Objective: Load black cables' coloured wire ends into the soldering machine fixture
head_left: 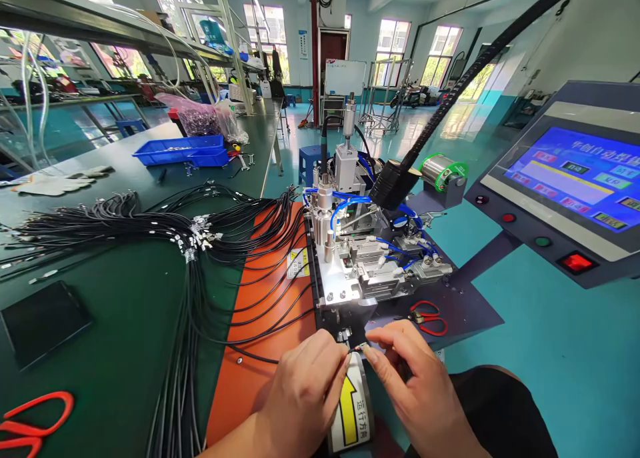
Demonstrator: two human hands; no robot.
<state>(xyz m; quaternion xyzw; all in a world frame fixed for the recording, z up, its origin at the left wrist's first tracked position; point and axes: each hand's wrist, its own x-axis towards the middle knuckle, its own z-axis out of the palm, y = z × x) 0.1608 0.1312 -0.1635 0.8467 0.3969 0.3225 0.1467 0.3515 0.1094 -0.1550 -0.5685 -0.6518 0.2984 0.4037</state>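
**Aligning a Cable End (360, 347) at the Front of a Bench Machine (334, 278)**

The cable end is lying between the two hands, just in front of a small metal fixture (344, 335) on the machine's near side. The left hand (307, 381) is pinching the dark cable between thumb and forefinger, its other fingers curling inward. The right hand (417, 381) is bringing thumb and forefinger together at the pale tip; whether they are gripping it or merely touching it cannot be told. The step in hand appears to be one of straightening or orienting the tip beside the fixture. The next move would seem to be calling for a steady left pinch, a fine right-hand adjustment and fingertips clear of the fixture. Beneath the hands, a label with a yellow arrow (349, 411) is pointing toward the machine. To the left, separate black cables (265, 303) are stretching across an orange panel (240, 378), and a larger bundle (186, 358) is resting on the green bench top (120, 325). Red-handled cutters (433, 330) are lying beyond the right hand.
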